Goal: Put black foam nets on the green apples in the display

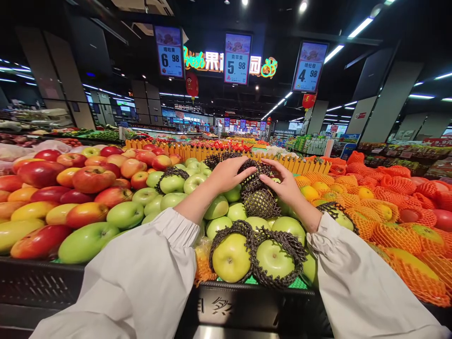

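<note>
Above a heap of green apples, a green apple in a black foam net (254,178) lies between my two hands. My left hand (231,175) holds it from the left, thumb and fingertips at the netting. From the right, my right hand (283,184) grips the same apple with thumb and forefinger. Directly below is another netted apple (261,203), fully covered in black mesh. At the front edge sit a yellow-green apple (230,256) and a green apple (275,258), each with black netting around it. The fingers' undersides are hidden.
Red and yellow apples (93,179) are piled on the left. Oranges in orange nets (402,238) and fruit in red nets (399,181) fill the right. A low yellow fence (298,163) runs behind. The black display edge (247,301) is in front; price signs (238,59) hang overhead.
</note>
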Motion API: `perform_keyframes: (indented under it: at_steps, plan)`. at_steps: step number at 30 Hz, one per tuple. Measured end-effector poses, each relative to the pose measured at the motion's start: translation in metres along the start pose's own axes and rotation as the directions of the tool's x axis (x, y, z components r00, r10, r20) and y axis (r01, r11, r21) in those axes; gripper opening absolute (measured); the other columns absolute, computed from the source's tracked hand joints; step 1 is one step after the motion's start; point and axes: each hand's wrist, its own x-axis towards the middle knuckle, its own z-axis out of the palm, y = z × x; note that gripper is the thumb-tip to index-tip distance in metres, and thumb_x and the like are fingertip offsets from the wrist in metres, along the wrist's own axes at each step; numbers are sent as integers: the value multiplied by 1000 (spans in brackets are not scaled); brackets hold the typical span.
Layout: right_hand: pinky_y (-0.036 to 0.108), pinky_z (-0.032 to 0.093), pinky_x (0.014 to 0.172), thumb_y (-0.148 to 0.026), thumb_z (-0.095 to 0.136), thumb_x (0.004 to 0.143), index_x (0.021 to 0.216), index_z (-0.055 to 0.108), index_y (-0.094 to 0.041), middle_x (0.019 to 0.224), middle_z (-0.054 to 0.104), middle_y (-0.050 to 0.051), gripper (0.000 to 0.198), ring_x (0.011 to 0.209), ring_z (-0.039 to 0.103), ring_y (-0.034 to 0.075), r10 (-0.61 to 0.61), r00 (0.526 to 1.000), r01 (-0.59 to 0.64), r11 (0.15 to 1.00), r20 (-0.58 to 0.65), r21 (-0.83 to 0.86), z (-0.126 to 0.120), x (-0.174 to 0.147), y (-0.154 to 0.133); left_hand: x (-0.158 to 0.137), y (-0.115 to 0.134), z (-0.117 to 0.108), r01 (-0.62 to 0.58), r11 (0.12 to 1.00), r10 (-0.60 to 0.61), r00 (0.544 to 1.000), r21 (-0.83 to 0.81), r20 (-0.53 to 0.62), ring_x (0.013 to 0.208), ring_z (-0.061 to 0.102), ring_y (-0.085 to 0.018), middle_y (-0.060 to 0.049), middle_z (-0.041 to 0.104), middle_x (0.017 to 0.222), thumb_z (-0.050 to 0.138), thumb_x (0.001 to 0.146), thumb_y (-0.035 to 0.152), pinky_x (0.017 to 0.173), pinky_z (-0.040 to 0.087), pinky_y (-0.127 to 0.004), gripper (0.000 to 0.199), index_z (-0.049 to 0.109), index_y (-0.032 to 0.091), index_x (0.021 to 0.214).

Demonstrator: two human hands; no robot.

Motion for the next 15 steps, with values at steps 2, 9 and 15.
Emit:
perform_keyframes:
  at_steps: [2, 9, 15]
  plan:
    - [42, 53, 89, -43, 73, 83, 114, 72, -27, 126, 71, 7, 35, 114, 65, 26, -18, 1000, 18, 999, -10, -50, 0, 0, 1, 0, -1, 0, 21, 1000, -21, 1000, -6, 16, 89, 67, -27, -10, 73, 99, 43, 101, 51, 74, 45, -35, 36, 59, 19, 97]
    - [42, 52, 86, -36, 78, 77, 104, 75, -25, 112, 75, 6, 29, 105, 68, 26, 14, 997, -22, 993, -71, -117, -3, 3, 10, 1, -8, 3, 42, 996, -48, 996, -75, -82, 105, 69, -30, -9, 73, 118, 54, 96, 31, 84, 51, -40, 28, 58, 20, 121]
    - [40, 52, 82, -36, 79, 75, 100, 75, -23, 111, 74, 8, 29, 105, 68, 26, -8, 992, -12, 988, -129, -153, -4, 2, 8, 1, -12, 5, -103, 981, 64, 973, -167, -224, 113, 67, -24, -10, 70, 123, 55, 90, 17, 96, 53, -39, 31, 58, 18, 121]
